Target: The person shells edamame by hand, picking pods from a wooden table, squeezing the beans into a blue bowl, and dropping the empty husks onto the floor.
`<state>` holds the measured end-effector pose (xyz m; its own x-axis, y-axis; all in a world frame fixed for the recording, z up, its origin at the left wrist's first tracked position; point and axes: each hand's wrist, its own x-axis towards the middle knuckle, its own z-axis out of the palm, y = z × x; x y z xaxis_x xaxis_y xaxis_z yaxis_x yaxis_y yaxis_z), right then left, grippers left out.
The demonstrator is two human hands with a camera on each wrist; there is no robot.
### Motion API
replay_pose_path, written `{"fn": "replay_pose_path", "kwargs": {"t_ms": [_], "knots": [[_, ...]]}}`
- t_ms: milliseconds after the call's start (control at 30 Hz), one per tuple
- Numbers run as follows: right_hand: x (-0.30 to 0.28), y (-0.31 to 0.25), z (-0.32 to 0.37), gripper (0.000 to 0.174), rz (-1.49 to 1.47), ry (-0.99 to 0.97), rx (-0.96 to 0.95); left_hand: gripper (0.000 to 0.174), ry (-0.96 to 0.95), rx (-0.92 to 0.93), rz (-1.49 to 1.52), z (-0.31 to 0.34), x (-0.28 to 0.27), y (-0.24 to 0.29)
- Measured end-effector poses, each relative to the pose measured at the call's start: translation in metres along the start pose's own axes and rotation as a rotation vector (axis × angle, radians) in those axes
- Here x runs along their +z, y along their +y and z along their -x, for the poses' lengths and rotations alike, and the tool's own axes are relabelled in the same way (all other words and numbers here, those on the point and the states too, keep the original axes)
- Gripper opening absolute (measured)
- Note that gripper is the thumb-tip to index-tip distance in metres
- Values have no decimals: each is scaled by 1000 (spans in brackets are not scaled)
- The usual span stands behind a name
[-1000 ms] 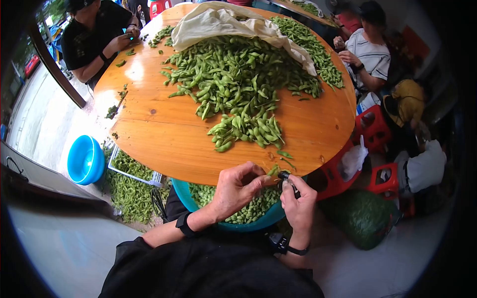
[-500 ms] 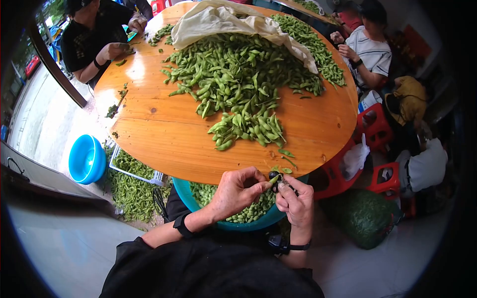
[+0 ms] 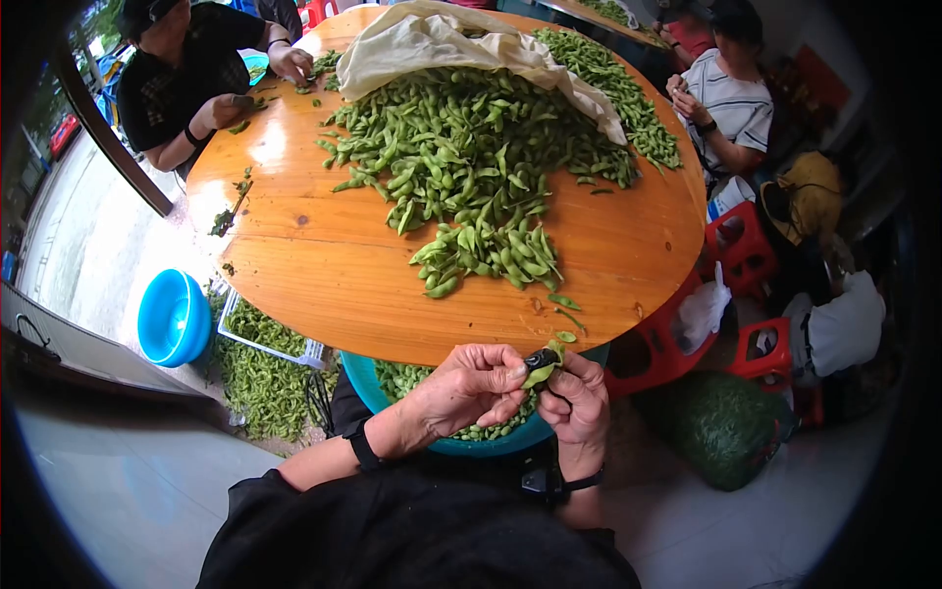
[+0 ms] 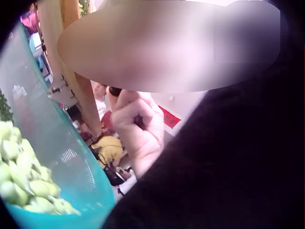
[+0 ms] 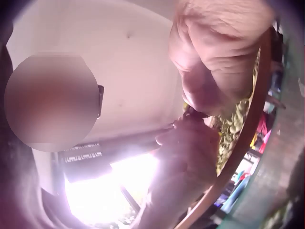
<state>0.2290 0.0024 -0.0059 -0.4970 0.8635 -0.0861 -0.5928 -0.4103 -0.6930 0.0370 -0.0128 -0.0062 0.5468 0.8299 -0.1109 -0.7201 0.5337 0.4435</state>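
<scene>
Over the teal basin's far rim, the left hand [image 3: 469, 391] pinches a green pod [image 3: 540, 375] between thumb and fingers. Close against it, the right hand [image 3: 579, 401] has curled fingers around a small black tool [image 3: 542, 360], whose dark end lies over the pod. In the right wrist view the left hand [image 5: 183, 167] and right hand [image 5: 217, 52] meet at the fingertips, the pod mostly hidden. The left wrist view shows the right hand [image 4: 138, 121] with fingers bent. A large heap of pods [image 3: 471, 167] lies on the wooden table [image 3: 324, 285].
Beneath the hands stands the teal basin [image 3: 359, 378] of shelled-looking green pieces. A pale cloth [image 3: 422, 39] covers the heap's back. Blue basin [image 3: 173, 316] and a white crate [image 3: 312, 353] are at left; red stools [image 3: 736, 245] and a green sack [image 3: 716, 432] at right. Other people sit around.
Both hands have turned and drawn closer together, with the black tool now lying over the pod. The person across at left has moved a hand along the table edge.
</scene>
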Motion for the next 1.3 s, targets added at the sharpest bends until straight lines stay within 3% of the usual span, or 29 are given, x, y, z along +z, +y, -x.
{"fn": "replay_pose_path", "kwargs": {"t_ms": [67,133,200,267,300,333,433,467,533,567,633,700,733,800,867,900,933,1000,1033,1067,1133,1233,1300], "knots": [[7,0,1,14,165,41,-105,7,22,20,-32,2,3,0],[14,2,4,13,320,114,-127,9,160,215,-602,4,7,-2],[22,5,6,13,474,189,-148,16,235,231,-775,6,10,-3],[29,7,6,14,583,236,-147,20,270,721,-1485,6,6,-4],[32,7,6,15,640,235,-169,22,310,742,-1515,5,4,-4],[32,9,5,15,639,233,-166,22,314,741,-1516,6,4,-3],[31,11,4,14,715,234,-275,25,339,364,-1279,8,10,7],[28,13,4,14,669,233,-264,25,339,365,-1279,8,9,11],[25,13,3,13,622,228,-252,30,215,91,-852,8,4,21],[23,12,3,13,526,216,-194,33,175,49,-833,8,4,25],[24,13,2,13,431,199,-135,31,193,22,-818,8,2,24],[27,16,2,14,933,286,-277,30,211,-9,-802,8,2,21],[28,18,0,14,933,286,-277,30,223,41,-873,8,3,17],[33,22,-3,16,1387,275,-672,30,234,92,-942,7,5,8],[44,26,-1,17,1422,321,-668,22,304,500,-1350,5,8,-3],[47,28,-1,17,1452,326,-719,25,335,597,-1327,2,8,-9],[48,29,-1,16,1482,332,-772,25,334,598,-1329,2,7,-9],[40,25,-2,18,1484,312,-760,22,389,377,-1068,3,7,-9],[34,23,-3,17,1315,300,-626,17,356,223,-785,4,8,-7],[31,22,-3,17,1144,287,-494,17,355,223,-785,4,7,-5],[34,20,-2,15,1017,312,-423,14,280,126,-462,5,5,-4],[32,19,-1,13,790,328,-279,14,306,127,-572,7,7,-4],[29,21,-2,13,1097,262,-441,14,304,144,-546,9,1,-8]]}}
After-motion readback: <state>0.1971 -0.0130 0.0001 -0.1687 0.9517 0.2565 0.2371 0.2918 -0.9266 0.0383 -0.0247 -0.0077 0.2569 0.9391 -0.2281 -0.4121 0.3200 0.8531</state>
